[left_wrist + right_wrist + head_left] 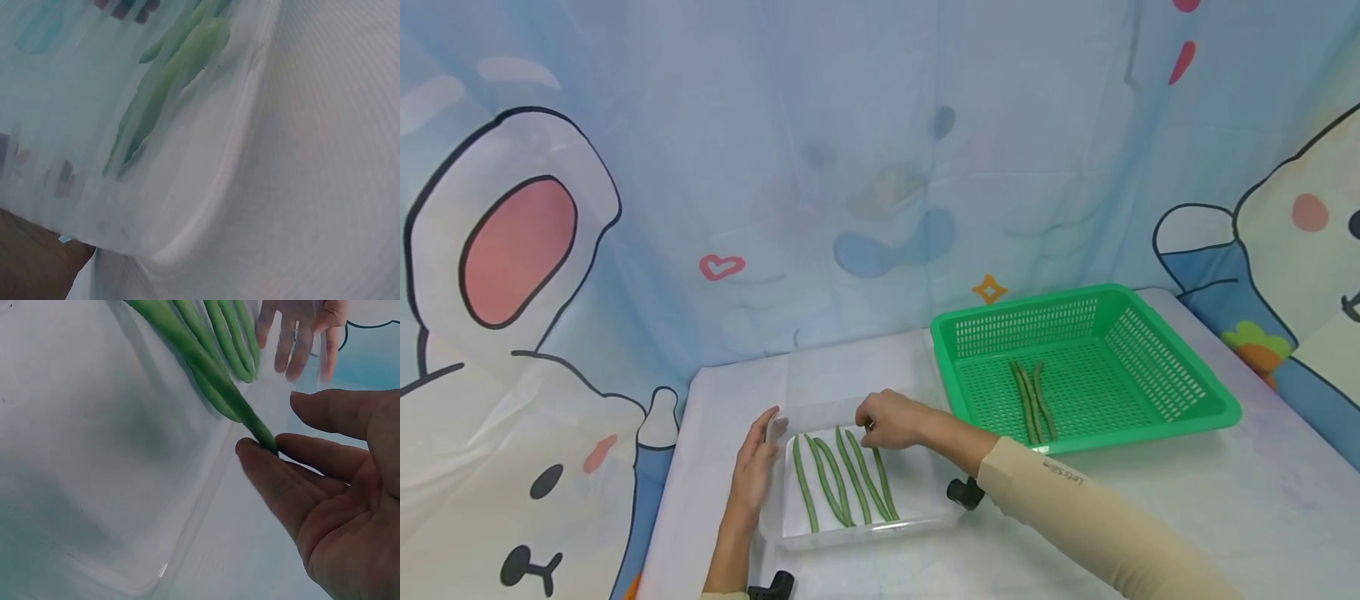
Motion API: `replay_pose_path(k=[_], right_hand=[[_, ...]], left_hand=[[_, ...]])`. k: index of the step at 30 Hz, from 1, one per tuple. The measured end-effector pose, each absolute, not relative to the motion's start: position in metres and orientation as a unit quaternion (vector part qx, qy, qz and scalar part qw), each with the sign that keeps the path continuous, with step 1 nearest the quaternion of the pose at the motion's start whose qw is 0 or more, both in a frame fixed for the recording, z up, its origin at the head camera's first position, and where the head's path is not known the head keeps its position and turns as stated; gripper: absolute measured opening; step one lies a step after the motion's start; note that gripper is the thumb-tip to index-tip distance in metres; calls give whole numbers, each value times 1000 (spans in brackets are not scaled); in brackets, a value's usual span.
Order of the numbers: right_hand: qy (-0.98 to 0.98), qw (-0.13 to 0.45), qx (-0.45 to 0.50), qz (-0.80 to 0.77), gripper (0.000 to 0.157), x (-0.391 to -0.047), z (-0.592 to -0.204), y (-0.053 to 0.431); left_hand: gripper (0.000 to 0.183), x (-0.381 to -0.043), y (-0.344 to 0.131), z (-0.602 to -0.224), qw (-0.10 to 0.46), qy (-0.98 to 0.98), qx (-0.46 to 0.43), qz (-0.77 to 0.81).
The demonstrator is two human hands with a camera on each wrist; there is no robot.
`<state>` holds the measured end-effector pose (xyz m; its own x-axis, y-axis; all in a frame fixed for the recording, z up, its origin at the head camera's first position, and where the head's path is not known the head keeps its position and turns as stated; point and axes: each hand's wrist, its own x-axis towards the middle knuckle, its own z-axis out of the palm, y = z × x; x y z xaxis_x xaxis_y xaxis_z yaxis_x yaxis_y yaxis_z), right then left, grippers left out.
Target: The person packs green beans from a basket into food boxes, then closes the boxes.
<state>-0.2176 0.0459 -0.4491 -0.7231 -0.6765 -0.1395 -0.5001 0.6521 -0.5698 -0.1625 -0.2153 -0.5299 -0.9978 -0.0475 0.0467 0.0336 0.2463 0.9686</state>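
My right hand (895, 419) pinches one end of a green bean (212, 372) between thumb and fingertip, over the right part of a clear plastic box (865, 533). The bean's other end reaches down toward the box's near side. Several more green beans (805, 487) lie lengthwise, roughly side by side, on the white box floor to its left. At the box's left wall, my left hand (752, 471) holds the rim, fingers showing through the clear plastic in the right wrist view. The left wrist view looks through the box wall (181, 212) at blurred bean ends (165, 87).
A green slotted basket (1157, 417) stands to the right of the box, with three beans (1033, 404) lying in its left part. White cloth (1150, 492) covers the table. Behind it hangs a blue cartoon-print curtain (700, 167).
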Motion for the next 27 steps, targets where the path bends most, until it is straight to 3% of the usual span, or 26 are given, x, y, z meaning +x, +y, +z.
replay_pose_path(k=[3,11,27], right_hand=[[894,186,-338,-228,18,-218,-451,44],[901,227,-307,-207,50,-216,-456,41],[893,108,-313,-306,32,-226,-430,60]], left_hand=[[55,-162,-216,-530,33,-787,5,-616],[55,-163,-217,-532,33,-785,-3,-619],[56,-163,-216,-531,37,-790,6,-612]])
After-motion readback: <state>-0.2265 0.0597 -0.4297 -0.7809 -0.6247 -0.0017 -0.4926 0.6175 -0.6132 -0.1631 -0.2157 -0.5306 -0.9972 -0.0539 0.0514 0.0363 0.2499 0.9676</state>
